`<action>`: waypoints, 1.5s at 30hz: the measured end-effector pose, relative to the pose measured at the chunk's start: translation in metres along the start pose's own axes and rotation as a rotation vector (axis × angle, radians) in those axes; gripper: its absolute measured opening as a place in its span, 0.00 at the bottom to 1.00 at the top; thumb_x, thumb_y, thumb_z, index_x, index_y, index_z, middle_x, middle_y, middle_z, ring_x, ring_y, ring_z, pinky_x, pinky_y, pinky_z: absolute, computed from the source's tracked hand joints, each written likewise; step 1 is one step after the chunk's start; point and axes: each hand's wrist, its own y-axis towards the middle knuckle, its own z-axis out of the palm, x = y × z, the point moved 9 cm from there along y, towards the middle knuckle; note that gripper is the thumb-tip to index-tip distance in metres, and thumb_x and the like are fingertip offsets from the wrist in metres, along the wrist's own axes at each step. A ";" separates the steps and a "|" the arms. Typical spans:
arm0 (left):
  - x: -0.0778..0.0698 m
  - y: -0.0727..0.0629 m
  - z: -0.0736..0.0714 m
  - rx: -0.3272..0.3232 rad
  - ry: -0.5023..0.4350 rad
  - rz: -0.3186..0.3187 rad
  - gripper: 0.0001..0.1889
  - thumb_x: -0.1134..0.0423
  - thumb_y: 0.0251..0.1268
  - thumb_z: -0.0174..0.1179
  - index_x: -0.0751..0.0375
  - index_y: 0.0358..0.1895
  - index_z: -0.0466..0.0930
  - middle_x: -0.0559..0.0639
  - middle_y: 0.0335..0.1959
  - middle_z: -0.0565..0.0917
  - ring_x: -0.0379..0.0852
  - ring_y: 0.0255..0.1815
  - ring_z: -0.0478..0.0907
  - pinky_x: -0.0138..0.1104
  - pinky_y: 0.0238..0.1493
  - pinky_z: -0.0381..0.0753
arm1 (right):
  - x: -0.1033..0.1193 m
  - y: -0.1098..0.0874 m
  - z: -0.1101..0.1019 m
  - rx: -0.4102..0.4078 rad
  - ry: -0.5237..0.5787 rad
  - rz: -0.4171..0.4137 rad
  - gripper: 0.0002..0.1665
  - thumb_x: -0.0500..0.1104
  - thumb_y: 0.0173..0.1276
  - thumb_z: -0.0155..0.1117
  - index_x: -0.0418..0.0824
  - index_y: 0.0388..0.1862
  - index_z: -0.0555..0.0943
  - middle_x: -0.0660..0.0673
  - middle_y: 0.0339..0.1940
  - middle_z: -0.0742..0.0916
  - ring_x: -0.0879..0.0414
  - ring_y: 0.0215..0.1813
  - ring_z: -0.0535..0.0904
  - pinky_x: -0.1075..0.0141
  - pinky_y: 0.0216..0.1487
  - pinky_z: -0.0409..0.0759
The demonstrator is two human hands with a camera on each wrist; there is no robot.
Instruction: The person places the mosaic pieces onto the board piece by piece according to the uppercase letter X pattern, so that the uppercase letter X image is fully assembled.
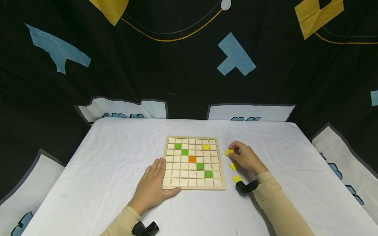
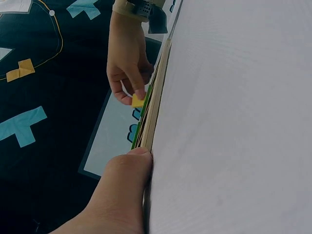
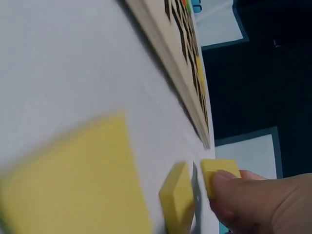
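A square wooden grid board (image 1: 195,188) lies on the white table, filled mostly with plain tiles. Several green tiles (image 1: 200,166) run diagonally across it, with an orange tile (image 1: 192,159) in that line and one yellow tile (image 1: 206,147) near the upper right. My left hand (image 1: 153,186) rests at the board's lower left corner, fingers straight along the left side, thumb at the front edge. To the right of the board, my right hand (image 1: 245,158) pinches a yellow tile (image 3: 219,171) between thumb and fingertips. Two more yellow tiles, a middle one (image 1: 233,166) and a nearer one (image 1: 237,178), lie beside that hand.
The white tablecloth (image 1: 118,157) reaches out on all sides of the board. Behind the table hangs a black cloth (image 1: 189,75) with blue and yellow shapes. Each wrist wears a black device, such as the right one (image 1: 246,186).
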 end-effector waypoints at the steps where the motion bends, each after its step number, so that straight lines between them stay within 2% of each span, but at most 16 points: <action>1: 0.000 0.000 0.000 0.001 -0.002 -0.002 0.64 0.25 0.48 0.62 0.72 0.77 0.52 0.63 0.79 0.55 0.58 0.82 0.50 0.52 0.80 0.51 | 0.002 0.001 0.000 -0.012 0.008 0.002 0.09 0.40 0.69 0.66 0.44 0.46 0.77 0.45 0.35 0.79 0.52 0.36 0.74 0.66 0.33 0.72; 4: 0.000 0.000 0.000 0.000 -0.005 -0.003 0.64 0.25 0.48 0.63 0.72 0.77 0.52 0.63 0.79 0.55 0.58 0.82 0.50 0.52 0.80 0.51 | 0.013 0.004 0.004 -0.028 0.049 -0.005 0.10 0.41 0.69 0.66 0.44 0.46 0.77 0.45 0.36 0.80 0.52 0.35 0.74 0.66 0.30 0.72; 8: 0.000 0.000 0.000 0.001 -0.001 -0.003 0.64 0.25 0.49 0.62 0.72 0.77 0.51 0.62 0.80 0.55 0.58 0.82 0.49 0.52 0.80 0.51 | 0.034 0.008 0.018 -0.001 0.091 -0.037 0.09 0.41 0.69 0.66 0.45 0.46 0.78 0.46 0.37 0.80 0.53 0.34 0.74 0.67 0.28 0.72; 17: 0.001 0.000 -0.001 0.003 -0.001 -0.005 0.64 0.25 0.48 0.62 0.72 0.77 0.52 0.62 0.80 0.54 0.58 0.82 0.49 0.53 0.80 0.52 | 0.067 0.010 0.044 0.036 0.110 -0.107 0.08 0.41 0.69 0.67 0.46 0.45 0.79 0.49 0.33 0.80 0.56 0.37 0.74 0.64 0.41 0.72; 29: 0.000 0.000 0.000 0.010 0.008 -0.008 0.64 0.24 0.48 0.61 0.71 0.77 0.52 0.62 0.80 0.55 0.58 0.82 0.50 0.53 0.80 0.52 | 0.084 0.012 0.055 0.021 0.060 -0.161 0.08 0.42 0.68 0.68 0.51 0.44 0.80 0.51 0.31 0.80 0.56 0.34 0.73 0.63 0.41 0.72; 37: 0.000 0.000 -0.001 0.018 0.002 -0.010 0.63 0.24 0.49 0.61 0.72 0.77 0.52 0.62 0.80 0.55 0.58 0.82 0.50 0.53 0.80 0.51 | 0.097 0.014 0.059 0.017 0.022 -0.199 0.07 0.40 0.68 0.68 0.47 0.44 0.81 0.50 0.32 0.80 0.56 0.34 0.72 0.63 0.39 0.72; 45: 0.000 -0.001 -0.001 0.006 0.013 -0.006 0.63 0.24 0.49 0.61 0.72 0.76 0.53 0.63 0.79 0.56 0.59 0.81 0.51 0.53 0.79 0.53 | 0.098 0.013 0.060 0.014 0.014 -0.192 0.06 0.40 0.68 0.68 0.46 0.43 0.83 0.50 0.36 0.81 0.55 0.39 0.76 0.59 0.46 0.77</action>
